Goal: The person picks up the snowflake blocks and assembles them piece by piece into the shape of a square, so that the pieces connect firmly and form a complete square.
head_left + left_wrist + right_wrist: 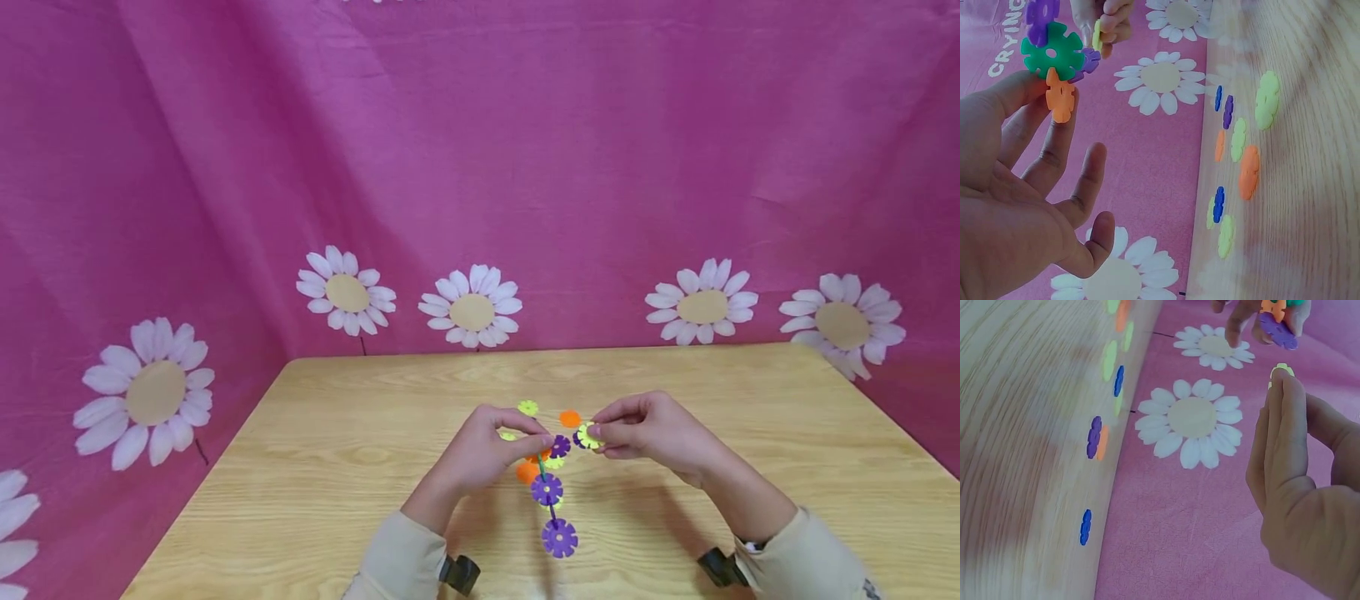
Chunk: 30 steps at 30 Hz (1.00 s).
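My left hand [483, 446] pinches a chain of snowflake-shaped interlocking discs between thumb and fingers. Purple discs [559, 538] hang at its lower end. In the left wrist view, a green disc [1054, 51] joins a purple disc [1042, 19] and an orange disc [1060, 97] by the fingertips, while the other fingers spread loosely. To the right, my right hand [660, 433] pinches a yellow-green disc [588, 436] between thumb and fingers, with a gap between it and the chain's nearest purple disc [559, 447]. The right wrist view shows only that disc's edge [1282, 366] above the fingertips.
Several loose discs lie on the wooden table [360, 450] beyond the hands, among them an orange disc [1249, 172], a yellow-green disc [1267, 100] and a blue disc [1085, 527]. A pink cloth [540, 167] with white daisies hangs behind the table.
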Available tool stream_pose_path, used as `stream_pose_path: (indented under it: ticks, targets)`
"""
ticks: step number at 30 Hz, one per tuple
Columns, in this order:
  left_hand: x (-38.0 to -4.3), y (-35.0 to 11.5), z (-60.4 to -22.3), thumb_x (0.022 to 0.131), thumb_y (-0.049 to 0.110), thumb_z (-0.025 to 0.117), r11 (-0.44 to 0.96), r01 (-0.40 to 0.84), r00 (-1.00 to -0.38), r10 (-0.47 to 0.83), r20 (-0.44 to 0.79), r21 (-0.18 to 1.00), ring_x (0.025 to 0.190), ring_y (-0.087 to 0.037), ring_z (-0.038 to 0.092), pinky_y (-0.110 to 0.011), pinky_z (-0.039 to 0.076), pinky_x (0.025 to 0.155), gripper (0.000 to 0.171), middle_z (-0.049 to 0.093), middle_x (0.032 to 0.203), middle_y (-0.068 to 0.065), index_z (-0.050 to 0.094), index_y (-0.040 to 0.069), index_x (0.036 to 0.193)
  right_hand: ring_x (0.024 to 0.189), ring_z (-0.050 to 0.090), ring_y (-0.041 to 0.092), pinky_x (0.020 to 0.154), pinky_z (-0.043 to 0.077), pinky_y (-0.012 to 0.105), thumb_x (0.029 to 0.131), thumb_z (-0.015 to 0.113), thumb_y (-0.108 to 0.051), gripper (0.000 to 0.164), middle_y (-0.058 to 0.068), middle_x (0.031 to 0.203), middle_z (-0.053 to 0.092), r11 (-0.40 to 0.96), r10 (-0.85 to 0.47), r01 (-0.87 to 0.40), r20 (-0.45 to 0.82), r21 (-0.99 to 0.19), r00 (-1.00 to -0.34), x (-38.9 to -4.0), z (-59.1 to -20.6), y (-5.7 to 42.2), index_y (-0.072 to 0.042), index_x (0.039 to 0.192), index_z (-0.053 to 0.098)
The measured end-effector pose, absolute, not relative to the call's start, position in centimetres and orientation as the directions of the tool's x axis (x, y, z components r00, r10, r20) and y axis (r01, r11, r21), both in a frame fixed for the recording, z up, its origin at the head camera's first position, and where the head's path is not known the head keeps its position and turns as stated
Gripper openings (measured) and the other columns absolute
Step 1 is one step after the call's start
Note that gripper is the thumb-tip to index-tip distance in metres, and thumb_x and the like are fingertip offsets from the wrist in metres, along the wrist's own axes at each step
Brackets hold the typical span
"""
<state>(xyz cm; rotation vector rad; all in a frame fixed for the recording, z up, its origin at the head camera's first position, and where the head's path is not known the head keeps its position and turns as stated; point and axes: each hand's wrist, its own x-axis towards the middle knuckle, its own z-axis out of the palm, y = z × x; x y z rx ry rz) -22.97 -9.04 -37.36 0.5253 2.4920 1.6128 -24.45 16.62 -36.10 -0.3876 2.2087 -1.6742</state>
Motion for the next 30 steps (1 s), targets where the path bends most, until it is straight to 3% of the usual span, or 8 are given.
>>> stream_pose_path:
  ticks: [12,30]
  targets:
    - [-23.0,-9.0,-37.4,0.087,0.03,0.079,0.371,0.218,-0.931,0.355,0.079,0.903,0.097,-0.012,0.062,-0.037,0.049,0.089,0.007,0.075,0.089,0.01,0.082,0.025,0.092,0.079,0.073,0.013,0.078,0.06,0.032,0.093,0.072,-0.016,0.032,0.002,0.093,0.074,0.2,-0.403,0.042,-0.122,-0.979,-0.907,-23.4,-35.6,16.5,0.01,0.109,0.065]
    - [-22.8,-8.8,-37.2,0.088,0.028,0.078,0.347,0.239,-0.919,0.381,0.097,0.907,0.096,-0.011,0.064,-0.034,0.052,0.086,0.009,0.076,0.092,0.009,0.082,0.024,0.094,0.076,0.074,0.013,0.074,0.06,0.03,0.093,0.068,-0.007,0.028,0.014,0.1,0.075,0.168,-0.315,0.057,-0.109,-0.984,-0.943,-22.8,-36.1,15.2,0.017,0.106,0.066]
